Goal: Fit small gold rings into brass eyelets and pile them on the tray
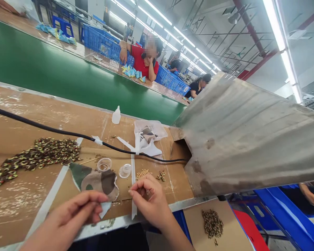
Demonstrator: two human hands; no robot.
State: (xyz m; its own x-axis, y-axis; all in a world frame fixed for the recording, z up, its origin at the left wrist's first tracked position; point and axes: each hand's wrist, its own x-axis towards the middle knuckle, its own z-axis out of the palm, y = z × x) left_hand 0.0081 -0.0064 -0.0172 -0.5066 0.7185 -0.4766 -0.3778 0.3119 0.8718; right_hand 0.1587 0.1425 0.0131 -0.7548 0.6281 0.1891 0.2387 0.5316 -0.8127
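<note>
My left hand (pixel 75 212) is at the table's front edge, thumb and fingers closed together; whatever they hold, if anything, is too small or hidden. Just beyond it lies a camouflage cloth piece (pixel 96 183), with a pale blue-white scrap (pixel 105 208) by the fingertips. My right hand (pixel 150 197) hovers a little to the right, thumb and forefinger pinched; I cannot make out anything between them. Past its knuckles are a pile of small tan beads (pixel 143 173) and a cluster of small dark-and-gold parts (pixel 161 176). Two round clear plastic cups (pixel 125 170) stand near the cloth.
A large heap of small brown-and-yellow parts (pixel 42 155) covers the left. A black cable (pixel 68 132) crosses to a metal housing (pixel 246 139). Behind are a white dropper bottle (pixel 116 115), a plastic tray (pixel 157 129) and a green conveyor belt (pixel 68 78). Co-workers sit beyond.
</note>
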